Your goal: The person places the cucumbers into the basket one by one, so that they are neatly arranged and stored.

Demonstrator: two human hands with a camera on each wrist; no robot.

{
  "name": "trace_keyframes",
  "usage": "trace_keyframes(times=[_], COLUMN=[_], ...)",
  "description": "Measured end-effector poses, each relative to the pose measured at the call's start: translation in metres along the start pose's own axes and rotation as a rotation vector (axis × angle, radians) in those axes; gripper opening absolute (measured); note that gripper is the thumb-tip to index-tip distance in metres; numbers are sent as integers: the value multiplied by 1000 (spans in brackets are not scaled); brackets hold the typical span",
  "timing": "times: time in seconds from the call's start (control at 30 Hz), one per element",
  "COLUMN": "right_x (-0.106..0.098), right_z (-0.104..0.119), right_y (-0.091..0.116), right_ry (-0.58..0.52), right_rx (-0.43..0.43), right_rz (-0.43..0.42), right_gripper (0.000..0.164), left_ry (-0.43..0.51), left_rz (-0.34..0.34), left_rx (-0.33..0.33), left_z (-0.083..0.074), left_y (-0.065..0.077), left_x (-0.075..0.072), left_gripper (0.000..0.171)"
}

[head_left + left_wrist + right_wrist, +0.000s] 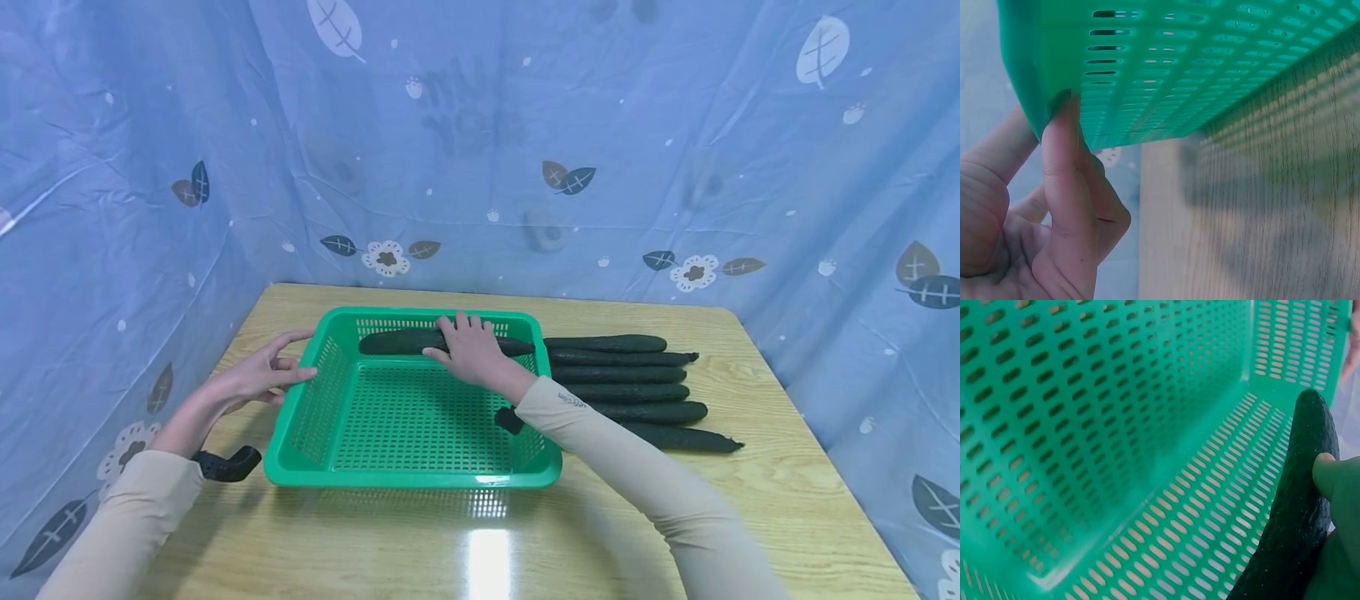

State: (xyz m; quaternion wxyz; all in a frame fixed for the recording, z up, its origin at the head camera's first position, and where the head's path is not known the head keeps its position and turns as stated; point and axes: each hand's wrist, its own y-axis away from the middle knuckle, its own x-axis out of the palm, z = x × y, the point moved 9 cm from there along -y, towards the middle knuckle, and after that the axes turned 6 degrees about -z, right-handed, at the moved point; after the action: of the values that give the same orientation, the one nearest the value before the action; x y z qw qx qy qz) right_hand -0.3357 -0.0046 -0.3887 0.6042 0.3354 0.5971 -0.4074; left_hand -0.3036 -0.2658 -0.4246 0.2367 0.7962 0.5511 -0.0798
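A green plastic basket (420,480) with slotted walls stands on the wooden table. Inside it, along the back wall, lies a long dark green cucumber (401,342). My right hand (474,350) grips this cucumber from above near its middle, the thumb (1325,472) along its near side in the right wrist view. At the basket's left side, my left hand (258,371) holds the rim. The left wrist view shows its fingers (1063,156) tucked up beneath the rim, against the outer wall.
Several more cucumbers (630,374) lie side by side on the table, right of the basket, their left ends hidden behind it and the right arm. A blue patterned curtain (480,167) hangs round the back and sides of the wooden table (757,500).
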Motion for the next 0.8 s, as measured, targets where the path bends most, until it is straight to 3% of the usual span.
trace_keyframes(times=[0.5,0.8], right_x=[51,61], right_z=[9,13], right_y=[-11,-13], right_ry=[9,62], right_rx=[50,33], right_rz=[62,43], right_gripper=[61,57], left_ry=[-14,-32], left_rz=[14,9], left_rx=[-10,0], left_z=[1,4], left_y=[-2,-2], left_x=[1,-1], left_gripper=[81,80])
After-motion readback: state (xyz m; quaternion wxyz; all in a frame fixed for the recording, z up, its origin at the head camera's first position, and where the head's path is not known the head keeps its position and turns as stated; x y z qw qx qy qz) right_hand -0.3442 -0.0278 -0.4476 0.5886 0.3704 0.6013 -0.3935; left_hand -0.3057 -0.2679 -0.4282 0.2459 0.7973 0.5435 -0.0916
